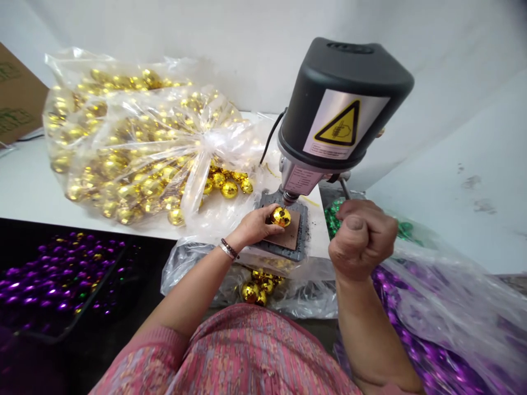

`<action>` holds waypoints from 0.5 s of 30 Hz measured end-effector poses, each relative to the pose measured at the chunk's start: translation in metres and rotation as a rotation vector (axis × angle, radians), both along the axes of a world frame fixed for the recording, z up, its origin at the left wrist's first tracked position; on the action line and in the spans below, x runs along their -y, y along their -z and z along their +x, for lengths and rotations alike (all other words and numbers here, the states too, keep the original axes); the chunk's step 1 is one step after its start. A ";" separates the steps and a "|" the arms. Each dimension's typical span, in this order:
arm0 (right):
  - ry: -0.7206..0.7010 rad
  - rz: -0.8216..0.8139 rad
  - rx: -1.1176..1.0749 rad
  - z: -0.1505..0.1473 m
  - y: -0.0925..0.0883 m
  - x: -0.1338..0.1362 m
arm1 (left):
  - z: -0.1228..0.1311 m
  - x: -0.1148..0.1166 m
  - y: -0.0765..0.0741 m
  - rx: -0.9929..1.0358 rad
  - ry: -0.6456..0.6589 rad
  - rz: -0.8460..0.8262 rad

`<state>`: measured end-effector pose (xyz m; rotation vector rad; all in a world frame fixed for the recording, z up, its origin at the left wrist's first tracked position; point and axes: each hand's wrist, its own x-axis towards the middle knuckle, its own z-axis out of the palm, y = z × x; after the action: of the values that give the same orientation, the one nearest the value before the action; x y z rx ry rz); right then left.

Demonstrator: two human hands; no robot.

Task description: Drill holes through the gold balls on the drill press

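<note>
My left hand (254,225) pinches a gold faceted ball (280,216) and holds it on the brown pad of the drill press base (300,237), right under the chuck (289,196). The dark drill press head (341,104) with a yellow warning sticker stands above. My right hand (362,237) is clenched in a fist around the press's feed lever (344,188), whose handle is hidden inside the fingers.
A big clear bag of gold balls (132,148) lies on the white table (24,186) at left. Several gold balls sit in a plastic bag (259,288) below the table's edge. Purple balls fill a dark tray (53,280) at left and a bag (432,329) at right; green balls (334,216) show behind my right hand.
</note>
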<state>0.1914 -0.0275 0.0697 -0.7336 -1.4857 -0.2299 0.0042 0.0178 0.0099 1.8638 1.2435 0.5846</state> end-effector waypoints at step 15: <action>0.030 0.072 -0.085 -0.009 0.014 -0.005 | -0.001 -0.001 0.004 0.017 0.021 -0.003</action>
<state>0.1829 -0.0225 0.0552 -0.6995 -1.3801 -0.2707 0.0029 0.0191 0.0058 1.8637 1.2110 0.5860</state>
